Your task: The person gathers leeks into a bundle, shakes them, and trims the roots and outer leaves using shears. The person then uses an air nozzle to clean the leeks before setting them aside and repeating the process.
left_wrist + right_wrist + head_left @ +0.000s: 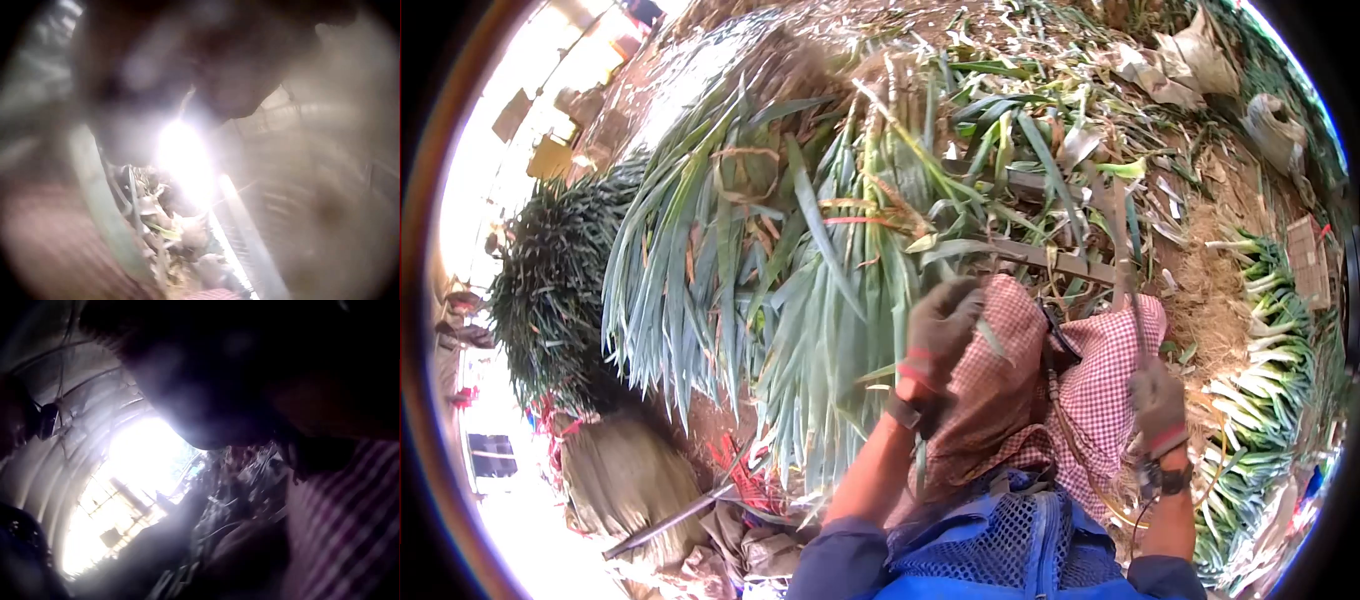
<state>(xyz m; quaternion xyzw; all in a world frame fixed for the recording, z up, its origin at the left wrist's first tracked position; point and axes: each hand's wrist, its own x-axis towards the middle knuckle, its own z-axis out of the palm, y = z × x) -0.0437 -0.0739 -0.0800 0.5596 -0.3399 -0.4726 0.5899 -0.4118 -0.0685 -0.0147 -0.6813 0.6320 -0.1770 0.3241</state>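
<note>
My left hand [945,335], in a dark glove with a red band at the wrist, is over the checked cloth on my lap, beside a big bundle of leeks [840,290]. Its fingers look curled, but I cannot tell whether they hold anything. A pale green leaf [106,200] hangs close by the hand in the left wrist view. My gloved right hand [1158,400], slightly blurred, is at the right edge of the lap. It grips a thin dark strip [1138,325] that points upward. The right wrist view is mostly dark, and the fingers are hidden there.
A narrow wooden bar [1050,260] crosses just beyond my knees. Leaf scraps [1040,130] litter the ground ahead. Trimmed leeks [1260,400] lie in a row on the right. More dark green leeks [560,280] are heaped at the left, near a greenish sack [625,485].
</note>
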